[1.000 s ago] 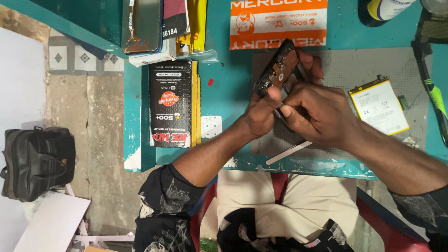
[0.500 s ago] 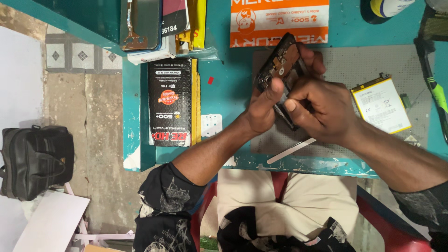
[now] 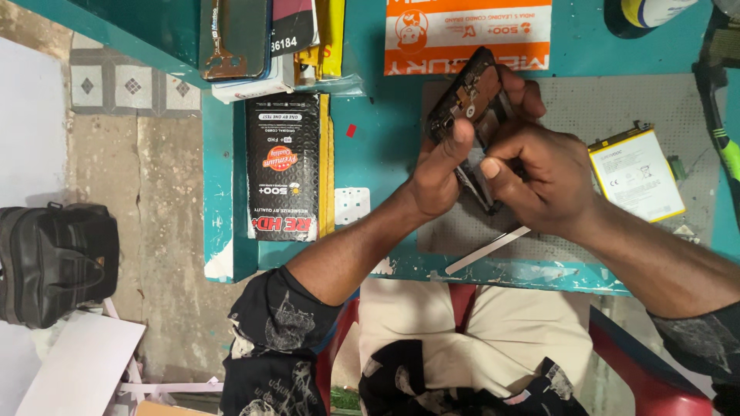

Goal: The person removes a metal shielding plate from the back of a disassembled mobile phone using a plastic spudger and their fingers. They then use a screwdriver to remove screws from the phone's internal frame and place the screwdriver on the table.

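Observation:
Over the grey work mat (image 3: 593,108) both my hands hold an opened black phone (image 3: 467,96) with its inner parts showing. My left hand (image 3: 441,168) grips the phone's left side, thumb pressed on the circuit area. My right hand (image 3: 532,173) wraps the lower right part of the phone, fingers behind it and thumb on top. Whether the right hand also holds a small tool is hidden. A white and yellow phone battery (image 3: 636,173) lies on the mat to the right of my hands.
A black flat box (image 3: 284,166) and an orange package (image 3: 462,31) lie on the teal table (image 3: 378,154). A white strip (image 3: 487,250) rests near the table's front edge. Stacked phones and packets (image 3: 247,38) sit at the back left. A black bag (image 3: 54,262) stands on the floor.
My hands and the phone stay in the same place; the fingers have only shifted slightly on the phone.

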